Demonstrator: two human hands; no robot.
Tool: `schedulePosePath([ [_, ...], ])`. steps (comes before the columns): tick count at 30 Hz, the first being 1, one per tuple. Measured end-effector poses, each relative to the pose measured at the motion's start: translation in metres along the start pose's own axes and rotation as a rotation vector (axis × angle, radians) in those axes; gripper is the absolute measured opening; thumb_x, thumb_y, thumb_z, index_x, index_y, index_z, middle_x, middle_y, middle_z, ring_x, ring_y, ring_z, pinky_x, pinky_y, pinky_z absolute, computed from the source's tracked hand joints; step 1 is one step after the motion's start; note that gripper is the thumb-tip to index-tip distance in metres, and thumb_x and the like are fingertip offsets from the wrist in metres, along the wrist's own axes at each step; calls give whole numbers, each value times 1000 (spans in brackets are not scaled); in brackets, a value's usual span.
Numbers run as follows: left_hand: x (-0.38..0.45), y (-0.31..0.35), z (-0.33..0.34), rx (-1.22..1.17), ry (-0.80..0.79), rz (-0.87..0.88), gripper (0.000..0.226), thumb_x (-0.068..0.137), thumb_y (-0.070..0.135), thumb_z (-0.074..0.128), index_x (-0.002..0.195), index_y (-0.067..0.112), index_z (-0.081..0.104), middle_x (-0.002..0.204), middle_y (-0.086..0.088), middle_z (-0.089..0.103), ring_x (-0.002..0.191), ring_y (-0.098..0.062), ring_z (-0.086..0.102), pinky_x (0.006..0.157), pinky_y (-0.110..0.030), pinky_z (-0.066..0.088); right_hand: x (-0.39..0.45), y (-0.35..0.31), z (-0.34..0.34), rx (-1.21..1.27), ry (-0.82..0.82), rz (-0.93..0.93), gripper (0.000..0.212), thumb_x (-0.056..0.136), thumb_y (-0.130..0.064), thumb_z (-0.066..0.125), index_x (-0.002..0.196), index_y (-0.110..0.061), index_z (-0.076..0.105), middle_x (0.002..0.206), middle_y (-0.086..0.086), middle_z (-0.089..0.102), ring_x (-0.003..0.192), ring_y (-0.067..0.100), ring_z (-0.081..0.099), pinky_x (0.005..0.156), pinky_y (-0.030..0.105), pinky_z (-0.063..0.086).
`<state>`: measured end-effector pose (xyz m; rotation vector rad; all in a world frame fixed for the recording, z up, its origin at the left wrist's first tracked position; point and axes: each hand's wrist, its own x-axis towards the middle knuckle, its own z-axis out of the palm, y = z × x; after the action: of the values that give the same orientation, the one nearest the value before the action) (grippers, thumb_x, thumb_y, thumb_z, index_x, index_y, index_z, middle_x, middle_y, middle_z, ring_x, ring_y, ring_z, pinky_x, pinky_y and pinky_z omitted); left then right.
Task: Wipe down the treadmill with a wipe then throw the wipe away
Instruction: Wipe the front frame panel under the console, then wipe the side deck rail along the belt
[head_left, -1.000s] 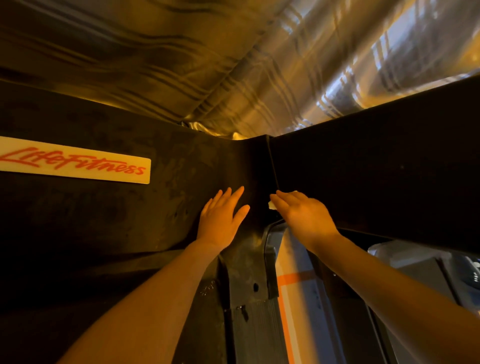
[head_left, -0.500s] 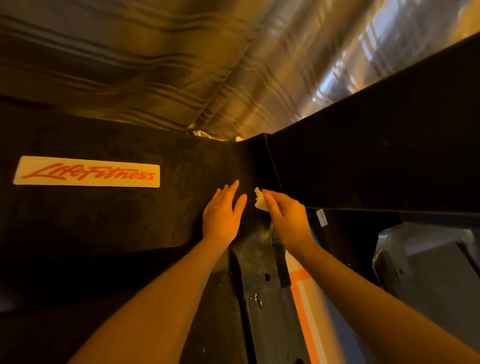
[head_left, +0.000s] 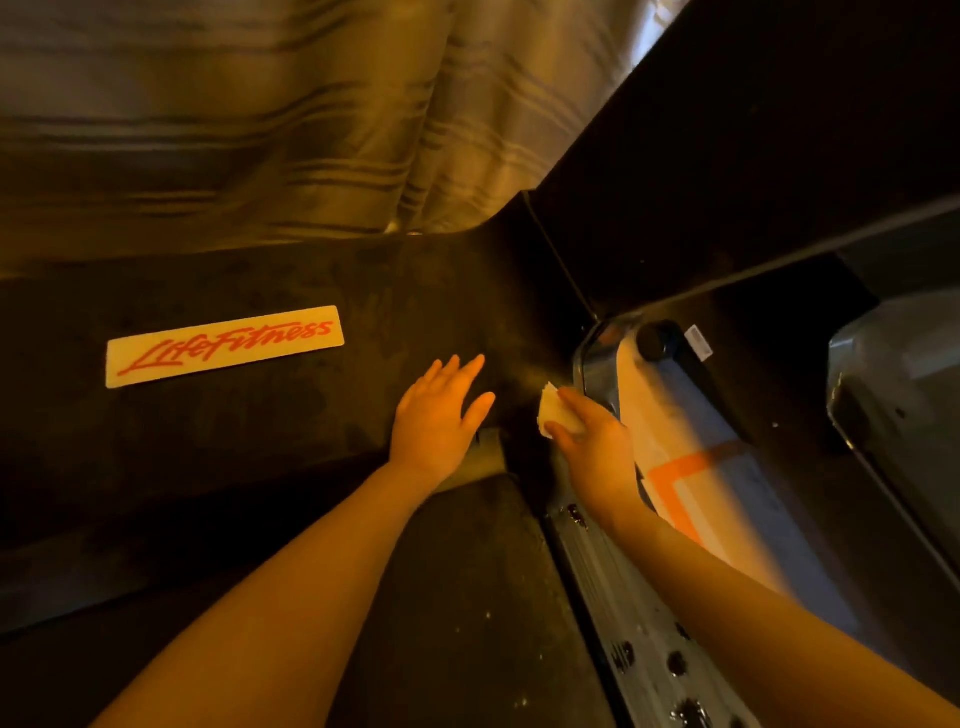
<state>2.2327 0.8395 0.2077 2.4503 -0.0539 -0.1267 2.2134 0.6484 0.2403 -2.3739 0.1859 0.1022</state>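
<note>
Two hands: left hand (head_left: 436, 415) flat, fingers straight, on treadmill (head_left: 322, 421); right hand (head_left: 597, 447) fingers pinch wipe (head_left: 553, 413).

The treadmill's black hood (head_left: 322, 431) looks like matt plastic, smudged and mottled around the glossy label (head_left: 223, 345). Right of the label, the wipe (head_left: 551, 410) looks like soft crumpled paper or cloth. Below it, the side rail (head_left: 634, 613) is ribbed, dull metal.

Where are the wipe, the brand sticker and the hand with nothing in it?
wipe (head_left: 551, 410), head view, on its pale folded edge past the fingers.
brand sticker (head_left: 224, 345), head view, on the red lettering at its middle.
left hand (head_left: 435, 415), head view, on the back of the hand.
</note>
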Motion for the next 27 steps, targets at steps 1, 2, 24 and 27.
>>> schedulePosePath([
  [1,0,4,4,31,-27,15,55,103,48,36,155,32,27,163,-3,26,152,-21,15,122,-41,19,-4,8,2,-4,16,25,50,96,-14,63,145,-16,49,146,9,51,134,26,46,99,18,30],
  [2,0,7,9,61,-56,25,56,103,50,34,156,33,25,163,-2,23,152,-20,12,122,-41,17,-8,15,5,-12,29,43,51,97,-14,62,146,-17,47,148,9,49,136,27,45,104,24,32],
  [24,-1,11,55,536,-209,130,58,105,49,27,157,38,5,166,0,-11,152,-24,-14,122,-45,-1,20,59,50,-329,140,28,55,107,-16,38,158,-12,19,166,10,13,153,29,2,125,44,5],
  [27,0,10,52,537,-235,137,58,105,50,26,157,38,2,166,0,-14,151,-23,-16,122,-44,-3,9,60,61,-300,182,5,58,104,-9,43,158,-12,20,165,11,15,152,30,1,123,46,1],
])
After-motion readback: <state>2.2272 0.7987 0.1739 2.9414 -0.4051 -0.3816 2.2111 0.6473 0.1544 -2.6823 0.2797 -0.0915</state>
